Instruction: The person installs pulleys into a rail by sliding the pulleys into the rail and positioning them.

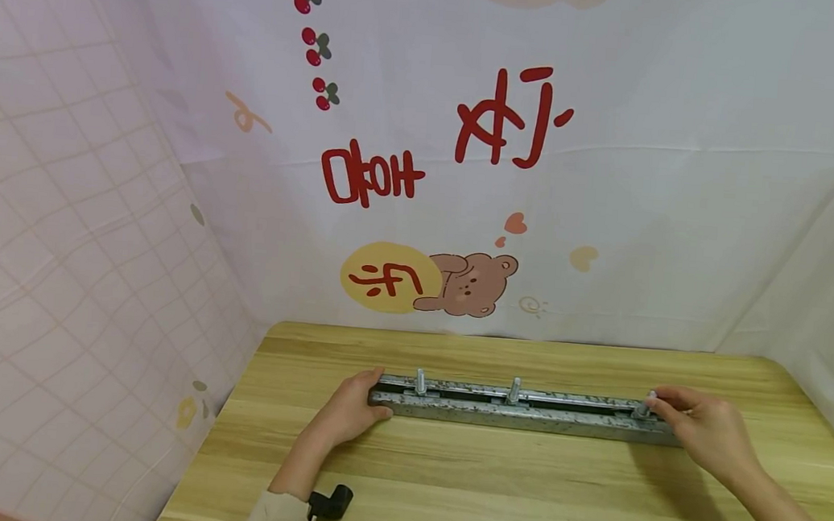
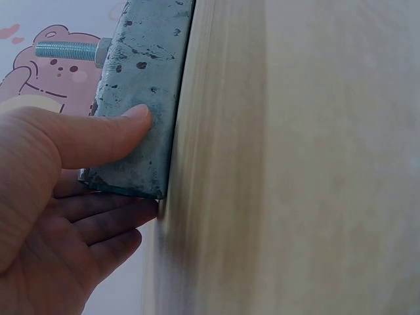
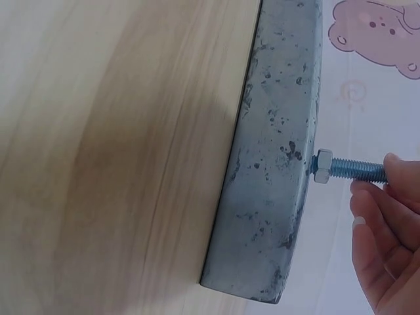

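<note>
A long, speckled grey metal channel (image 1: 479,417) lies across the wooden table, its slot facing up. My left hand (image 1: 350,411) grips its left end; in the left wrist view the thumb (image 2: 108,136) presses the front face while the other fingers go round the end and behind. At the right end my right hand (image 1: 716,431) pinches the top of an upright threaded bolt (image 3: 357,170) between thumb and fingers. A hex nut (image 3: 323,166) sits low on that bolt, close against the channel. Two more bolts, one at the left (image 1: 420,382) and one mid-channel (image 1: 514,391), stand in the slot.
The wooden table top (image 1: 488,491) runs back to a white printed cloth (image 1: 647,188) with red characters and a bear. Another cloth with a grid pattern (image 1: 63,228) hangs along the left. Black wrist mounts (image 1: 331,502) project from both sleeves.
</note>
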{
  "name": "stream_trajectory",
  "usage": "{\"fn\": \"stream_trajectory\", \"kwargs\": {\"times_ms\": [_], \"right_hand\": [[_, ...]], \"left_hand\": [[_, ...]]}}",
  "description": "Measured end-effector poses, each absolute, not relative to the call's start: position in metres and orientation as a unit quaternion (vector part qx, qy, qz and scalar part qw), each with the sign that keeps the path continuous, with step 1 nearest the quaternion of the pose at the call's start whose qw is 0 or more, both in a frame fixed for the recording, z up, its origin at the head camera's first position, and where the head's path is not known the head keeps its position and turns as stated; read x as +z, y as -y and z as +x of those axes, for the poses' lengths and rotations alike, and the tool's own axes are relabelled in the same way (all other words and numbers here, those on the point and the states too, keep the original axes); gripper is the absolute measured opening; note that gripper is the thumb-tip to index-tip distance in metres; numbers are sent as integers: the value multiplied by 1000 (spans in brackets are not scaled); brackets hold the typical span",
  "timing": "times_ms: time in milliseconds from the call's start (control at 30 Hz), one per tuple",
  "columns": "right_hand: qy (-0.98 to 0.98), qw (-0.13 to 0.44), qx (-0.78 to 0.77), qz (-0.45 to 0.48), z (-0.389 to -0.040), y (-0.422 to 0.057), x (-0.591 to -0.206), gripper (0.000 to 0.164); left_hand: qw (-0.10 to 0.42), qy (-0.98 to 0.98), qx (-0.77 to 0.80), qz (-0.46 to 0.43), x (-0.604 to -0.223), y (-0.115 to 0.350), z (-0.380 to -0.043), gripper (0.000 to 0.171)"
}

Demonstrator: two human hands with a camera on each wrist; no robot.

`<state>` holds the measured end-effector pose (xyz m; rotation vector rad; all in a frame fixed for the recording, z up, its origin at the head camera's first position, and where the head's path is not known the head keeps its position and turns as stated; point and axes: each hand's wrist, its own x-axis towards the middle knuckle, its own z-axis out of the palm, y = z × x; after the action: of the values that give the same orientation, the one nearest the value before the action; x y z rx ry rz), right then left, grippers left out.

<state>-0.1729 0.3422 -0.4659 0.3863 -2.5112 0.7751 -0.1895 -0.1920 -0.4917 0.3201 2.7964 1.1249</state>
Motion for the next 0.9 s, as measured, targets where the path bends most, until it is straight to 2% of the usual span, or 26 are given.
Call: {"fn": "stream_trajectory", "kwargs": {"times_ms": [900], "right_hand": [[900, 284, 275, 184, -178, -325, -470, 17]], "left_hand": [[57, -920, 375, 103, -491, 191, -190, 80]]}}
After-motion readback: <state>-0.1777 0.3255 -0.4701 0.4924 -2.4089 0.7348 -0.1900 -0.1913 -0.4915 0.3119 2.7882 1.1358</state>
